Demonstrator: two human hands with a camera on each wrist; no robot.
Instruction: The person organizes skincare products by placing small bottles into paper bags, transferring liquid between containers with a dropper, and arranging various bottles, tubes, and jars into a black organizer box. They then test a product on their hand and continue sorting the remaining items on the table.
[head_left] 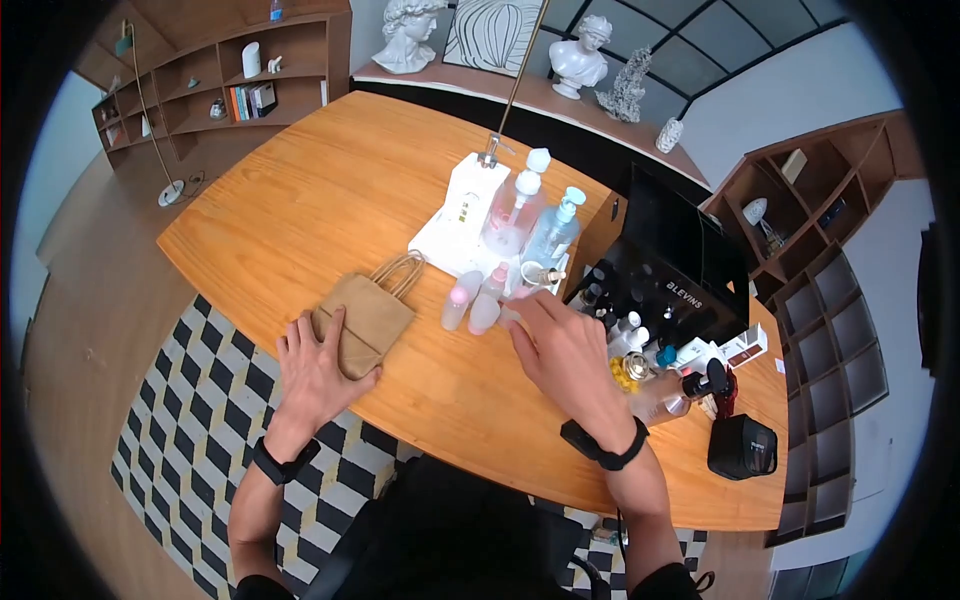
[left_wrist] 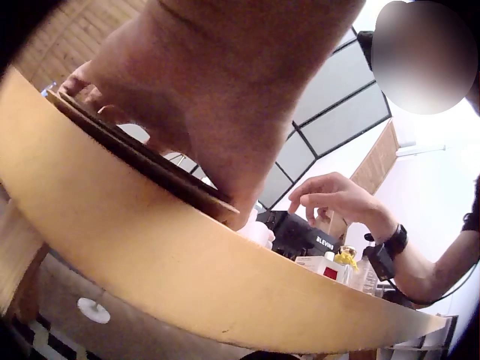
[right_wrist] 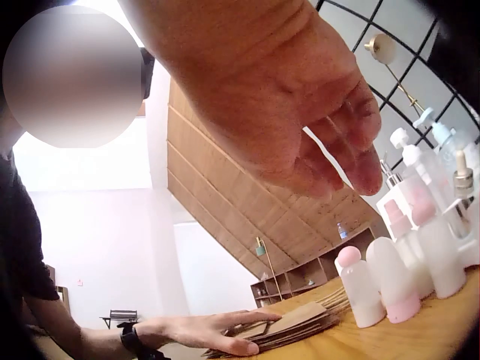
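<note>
A brown paper bag [head_left: 372, 312] with twisted handles lies flat near the table's front edge. My left hand [head_left: 318, 372] rests on its near side, fingers spread; the right wrist view shows that hand [right_wrist: 206, 332] pressing on the folded bag [right_wrist: 304, 322]. My right hand [head_left: 570, 362] hovers with bent, relaxed fingers beside several small white and pink bottles [head_left: 455, 309]. In the right wrist view nothing is in this hand [right_wrist: 277, 105], and the bottles [right_wrist: 361, 294] stand upright below it. In the left wrist view the bag's edge [left_wrist: 142, 161] shows under my palm.
Behind the small bottles stand large pump bottles [head_left: 553, 235] and a white stand [head_left: 462, 215]. A black box [head_left: 680, 270] is at the right, with several cosmetic bottles [head_left: 665, 395] before it. A small black case [head_left: 742, 446] sits near the right edge.
</note>
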